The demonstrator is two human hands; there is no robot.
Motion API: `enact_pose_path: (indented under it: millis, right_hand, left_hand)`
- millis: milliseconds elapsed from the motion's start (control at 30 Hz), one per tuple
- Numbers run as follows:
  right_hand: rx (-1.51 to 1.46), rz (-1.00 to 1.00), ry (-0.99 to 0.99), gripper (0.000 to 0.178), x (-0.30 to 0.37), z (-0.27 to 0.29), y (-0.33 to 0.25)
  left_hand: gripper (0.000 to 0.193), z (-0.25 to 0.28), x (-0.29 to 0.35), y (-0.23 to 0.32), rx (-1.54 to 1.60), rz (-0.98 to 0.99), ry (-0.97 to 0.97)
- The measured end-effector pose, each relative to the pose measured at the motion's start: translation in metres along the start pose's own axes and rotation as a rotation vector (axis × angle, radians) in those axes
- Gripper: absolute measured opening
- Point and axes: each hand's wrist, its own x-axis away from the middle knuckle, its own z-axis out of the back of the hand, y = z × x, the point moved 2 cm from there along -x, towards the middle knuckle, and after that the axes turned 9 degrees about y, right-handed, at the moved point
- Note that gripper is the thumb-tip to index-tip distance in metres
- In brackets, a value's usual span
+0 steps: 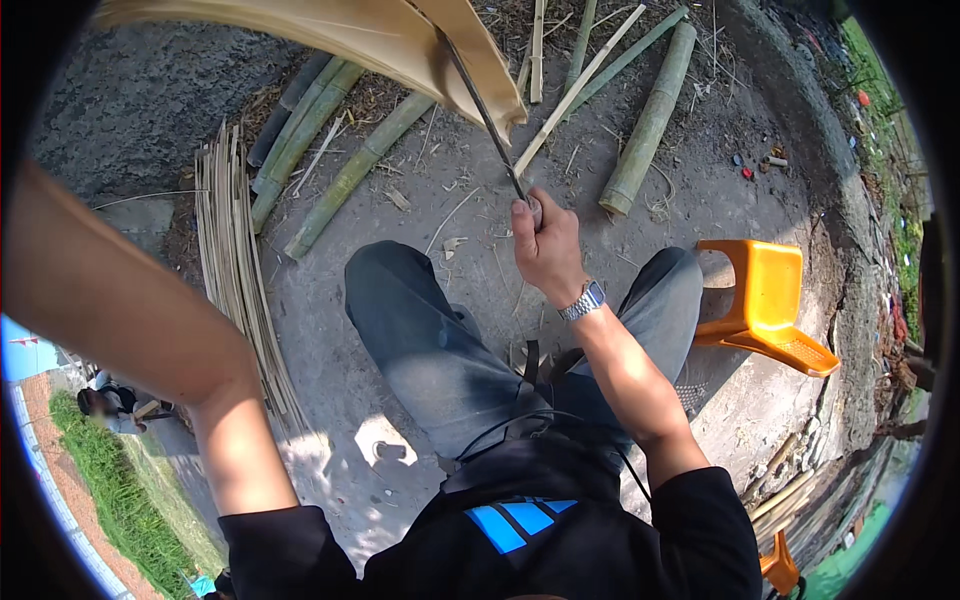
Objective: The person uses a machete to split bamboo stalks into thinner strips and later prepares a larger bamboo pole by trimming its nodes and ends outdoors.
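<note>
My right hand (550,248), with a metal watch on its wrist, is closed around the handle of a long knife (485,112). The knife's dark, narrow blade points up and away to the left. It crosses a broad split piece of bamboo (300,32) with a pale, curved inner face, at the top of the view. I cannot tell how deep the blade sits in it. My left forearm (120,280) reaches up along the left side. The left hand itself lies outside the picture, so what it holds is hidden.
Thin bamboo strips (235,270) lie bundled at left. Green bamboo poles (360,175) and a thick bamboo pole (650,125) rest on the ground ahead. An orange plastic stool (772,285) lies at right, near my knee. Another person (110,402) is at far left.
</note>
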Motion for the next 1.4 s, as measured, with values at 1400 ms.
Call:
enact_pose_path:
  millis: [1400]
  right_hand:
    - [0.413, -0.319, -0.155, 0.039, 0.042, -0.01, 0.112]
  left_hand:
    - [0.073, -0.107, 0.102, -0.09, 0.029, 0.158, 0.551]
